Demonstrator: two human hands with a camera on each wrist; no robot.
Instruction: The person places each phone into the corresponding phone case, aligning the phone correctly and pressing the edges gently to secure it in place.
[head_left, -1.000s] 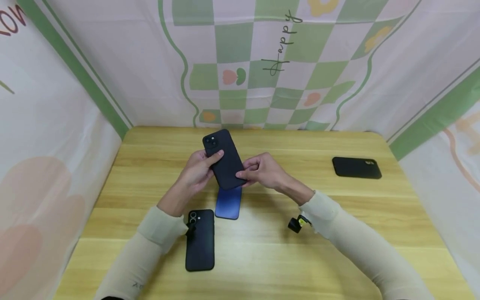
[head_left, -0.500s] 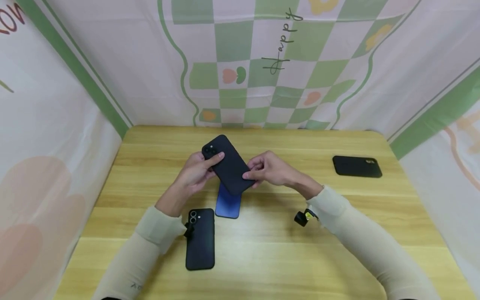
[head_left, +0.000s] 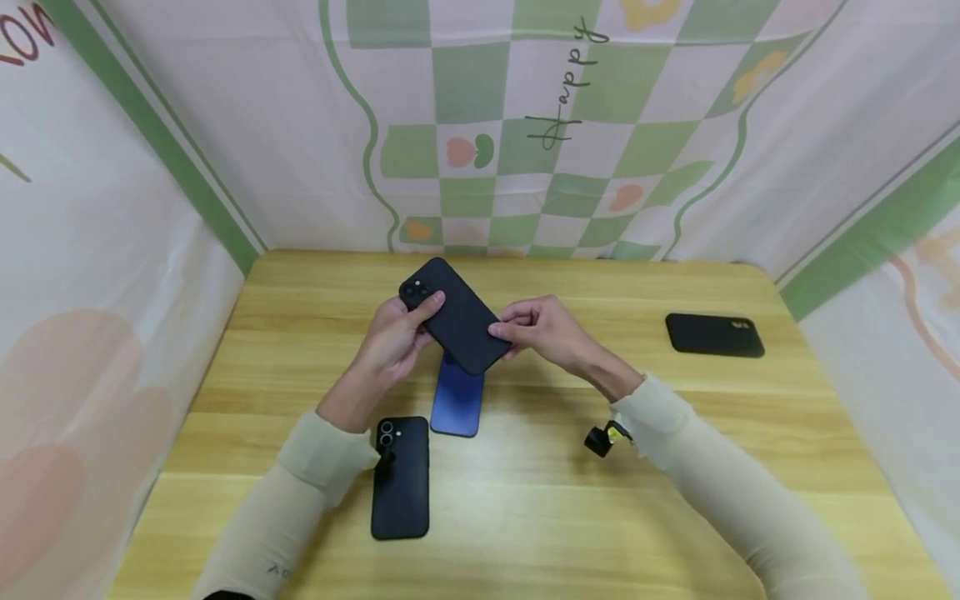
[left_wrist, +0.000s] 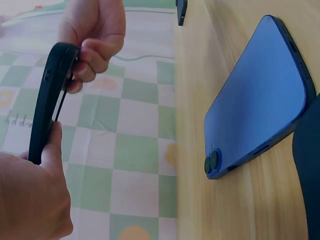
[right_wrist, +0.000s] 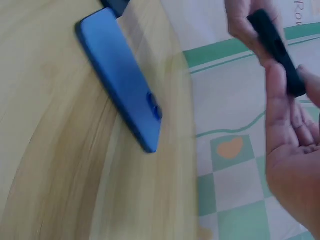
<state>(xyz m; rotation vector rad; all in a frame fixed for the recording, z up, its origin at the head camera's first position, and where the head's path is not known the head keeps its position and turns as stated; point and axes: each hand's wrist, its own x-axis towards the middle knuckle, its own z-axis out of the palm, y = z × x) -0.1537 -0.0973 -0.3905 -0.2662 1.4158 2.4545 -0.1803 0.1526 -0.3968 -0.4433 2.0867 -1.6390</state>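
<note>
A phone in a black case [head_left: 459, 315] is held above the table, tilted, its camera end to the upper left. My left hand [head_left: 392, 342] grips that end, thumb across the back near the lenses. At the lower right corner my right hand [head_left: 543, 332] pinches the edge between thumb and curled fingers. Seen edge-on in the left wrist view, the black case [left_wrist: 47, 95] has a narrow gap along its screen side near the right fingers [left_wrist: 90, 62]. Below lies a blue phone [head_left: 457, 404], back up, its top partly covered in the head view.
A second black-cased phone [head_left: 401, 492] lies beside the left sleeve, camera side up. Another black case [head_left: 714, 335] lies at the table's right, with a light camera cutout. Patterned cloth walls [head_left: 495, 150] rise at the back and sides of the wooden table [head_left: 570, 517].
The held phone has turned so that its lower end points further right, and it has risen slightly in the last half second. My right hand has moved right and up with that corner.
</note>
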